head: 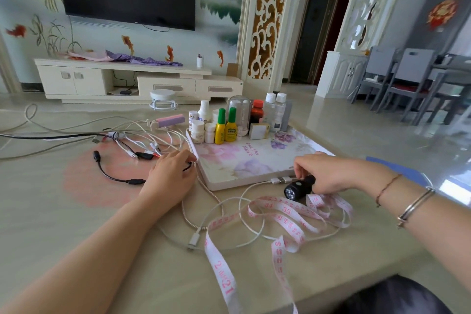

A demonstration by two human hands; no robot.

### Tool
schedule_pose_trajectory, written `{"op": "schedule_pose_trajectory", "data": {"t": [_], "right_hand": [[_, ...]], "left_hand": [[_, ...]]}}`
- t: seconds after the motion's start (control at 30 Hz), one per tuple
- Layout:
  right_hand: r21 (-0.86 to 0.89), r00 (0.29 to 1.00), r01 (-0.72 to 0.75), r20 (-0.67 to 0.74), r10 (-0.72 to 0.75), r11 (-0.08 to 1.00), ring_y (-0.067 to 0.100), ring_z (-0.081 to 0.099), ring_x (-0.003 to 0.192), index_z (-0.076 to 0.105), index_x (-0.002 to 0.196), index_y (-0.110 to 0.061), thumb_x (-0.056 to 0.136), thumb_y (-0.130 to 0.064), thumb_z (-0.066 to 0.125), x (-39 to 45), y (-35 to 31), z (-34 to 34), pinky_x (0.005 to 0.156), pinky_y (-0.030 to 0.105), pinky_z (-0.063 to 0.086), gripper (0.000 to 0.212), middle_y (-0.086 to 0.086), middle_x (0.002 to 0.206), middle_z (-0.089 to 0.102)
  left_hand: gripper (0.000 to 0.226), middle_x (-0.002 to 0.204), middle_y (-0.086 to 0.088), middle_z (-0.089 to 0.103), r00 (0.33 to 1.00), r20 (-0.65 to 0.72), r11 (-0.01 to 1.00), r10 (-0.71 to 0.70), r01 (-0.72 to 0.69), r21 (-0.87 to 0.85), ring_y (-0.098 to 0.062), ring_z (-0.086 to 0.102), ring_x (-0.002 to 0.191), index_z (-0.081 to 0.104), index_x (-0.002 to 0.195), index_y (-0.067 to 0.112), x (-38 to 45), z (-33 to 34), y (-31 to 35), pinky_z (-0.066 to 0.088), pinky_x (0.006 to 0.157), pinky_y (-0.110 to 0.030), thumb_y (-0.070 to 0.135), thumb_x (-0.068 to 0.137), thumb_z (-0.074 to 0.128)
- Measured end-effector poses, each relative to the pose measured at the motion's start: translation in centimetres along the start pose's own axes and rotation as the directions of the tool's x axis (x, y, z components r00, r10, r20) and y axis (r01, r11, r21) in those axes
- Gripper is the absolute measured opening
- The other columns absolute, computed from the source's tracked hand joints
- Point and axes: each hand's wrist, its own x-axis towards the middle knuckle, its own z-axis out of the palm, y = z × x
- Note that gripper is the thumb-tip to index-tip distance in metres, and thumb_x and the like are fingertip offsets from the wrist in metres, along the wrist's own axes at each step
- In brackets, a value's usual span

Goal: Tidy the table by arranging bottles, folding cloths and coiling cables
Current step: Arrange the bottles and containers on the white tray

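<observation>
Now black cable point(116, 178) pinched in left grip point(170, 176), flashlight point(299, 188) clasped in right grip point(321, 173).

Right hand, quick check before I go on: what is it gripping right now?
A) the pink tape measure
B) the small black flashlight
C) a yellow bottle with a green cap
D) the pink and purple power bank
B: the right hand has its fingers curled round the back end of the small black flashlight, which lies by the near edge of the floral board, over the pink tape measure.
</observation>
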Motion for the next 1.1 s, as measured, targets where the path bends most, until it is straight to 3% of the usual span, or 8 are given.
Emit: {"op": "schedule_pose_trajectory", "data": {"t": [0.13,0.27,0.33,0.43,0.63,0.7,0.87,1.1], "right_hand": [[-0.06,0.998,-0.056,0.021,0.058,0.997,0.015,0.035,0.101,0.043,0.099,-0.029,0.081,-0.001,0.049,-0.2,0.0,0.2,0.079,0.027,0.035,0.034,-0.007,0.098,0.045],[-0.01,0.998,-0.008,-0.057,0.007,1.0,0.016,0.052,0.097,0.051,0.091,-0.033,0.078,-0.005,0.059,0.0,1.0,-0.3,0.072,0.025,0.044,0.032,-0.012,0.09,0.05],[0.106,0.997,0.02,-0.071,-0.013,0.994,0.017,0.058,0.094,0.057,0.092,-0.031,0.076,-0.011,0.07,-0.2,1.1,-1.2,0.071,0.024,0.047,0.029,-0.011,0.094,0.056],[0.378,0.987,0.126,-0.138,-0.079,0.917,0.017,0.059,0.099,0.064,0.095,-0.026,0.079,-0.023,0.076,-0.7,0.6,-3.1,0.088,0.032,0.048,0.021,-0.001,0.102,0.063],[0.729,0.943,0.175,-0.318,0.102,0.661,0.007,0.062,0.074,0.062,0.099,-0.019,0.089,-0.034,0.064,2.2,-1.2,-4.7,0.056,0.019,0.042,0.018,-0.001,0.089,0.07],[0.744,0.888,0.175,-0.402,0.223,0.645,0.012,0.063,0.068,0.06,0.098,-0.017,0.089,-0.031,0.065,4.7,-1.8,-4.4,0.049,0.016,0.045,0.017,0.002,0.087,0.069],[0.654,0.807,0.108,-0.497,0.319,0.749,0.027,0.066,0.068,0.059,0.092,-0.019,0.088,-0.031,0.066,11.3,-2.8,-3.9,0.053,0.035,0.055,0.014,0.005,0.079,0.065],[0.537,0.819,0.054,-0.506,0.271,0.842,0.023,0.061,0.068,0.057,0.084,-0.023,0.09,-0.034,0.063,16.2,-2.5,-3.9,0.051,0.031,0.049,0.014,0.005,0.076,0.061]], "left_hand": [[0.022,0.109,-0.001,0.06,1.0,-0.002,1.0,0.002,-0.002,-0.02,-0.026,0.053,0.108,0.062,0.108,0.022,-0.1,0.1,-0.1,0.046,0.092,-0.045,0.02,0.087,0.054],[0.023,0.111,-0.001,0.06,1.0,0.003,1.0,0.008,-0.008,-0.023,-0.025,0.053,0.109,0.061,0.11,0.021,0.0,0.2,-0.2,0.045,0.094,-0.045,0.02,0.088,0.054],[0.024,0.111,-0.001,0.06,1.0,0.005,0.999,0.012,-0.011,-0.031,-0.025,0.053,0.108,0.061,0.11,0.021,0.1,0.2,-0.2,0.046,0.092,-0.045,0.019,0.087,0.054],[0.023,0.108,-0.001,0.06,1.0,-0.002,0.999,0.01,-0.011,-0.049,-0.025,0.054,0.105,0.061,0.109,0.022,0.1,0.1,-0.3,0.046,0.091,-0.044,0.019,0.087,0.055],[0.028,0.106,-0.001,0.06,1.0,-0.025,0.996,0.015,-0.017,-0.091,-0.025,0.056,0.103,0.061,0.113,0.022,0.4,0.2,-0.3,0.046,0.091,-0.041,0.017,0.086,0.056],[0.03,0.107,0.001,0.059,0.999,-0.027,0.994,0.021,-0.024,-0.107,-0.024,0.056,0.104,0.061,0.115,0.025,0.5,0.4,-0.4,0.046,0.092,-0.042,0.017,0.087,0.055],[0.033,0.112,0.003,0.059,0.999,-0.015,0.996,0.048,-0.049,-0.078,-0.026,0.057,0.104,0.06,0.118,0.031,1.5,1.3,-0.9,0.045,0.093,-0.042,0.02,0.088,0.052],[0.028,0.102,0.005,0.058,0.993,-0.105,0.997,0.059,-0.064,-0.04,-0.025,0.057,0.099,0.066,0.108,0.031,2.7,2.2,-1.4,0.047,0.088,-0.042,0.022,0.085,0.053]]}}
